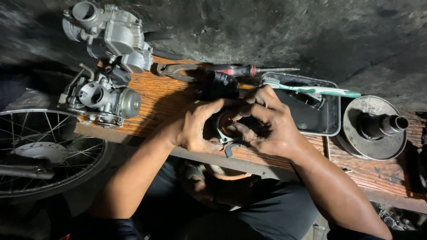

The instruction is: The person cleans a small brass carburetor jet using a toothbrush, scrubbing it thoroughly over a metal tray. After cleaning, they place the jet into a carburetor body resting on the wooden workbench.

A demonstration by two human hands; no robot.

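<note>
Both hands meet over the middle of a worn wooden bench [169,100]. My left hand [194,128] and my right hand [267,120] together grip a small round metal part [225,126] with a copper-coloured inside and a grey bracket sticking out below. Fingers of both hands wrap its rim, hiding most of it. A black part [219,84] lies just behind the hands.
Two grey carburetors [103,95] [113,33] sit at the bench's left end. Pliers [175,70] and a red-handled screwdriver [244,70] lie at the back. A metal tray [318,116] with a green toothbrush [318,90] and a clutch pulley [372,126] stand right. A spoked wheel [42,153] is left.
</note>
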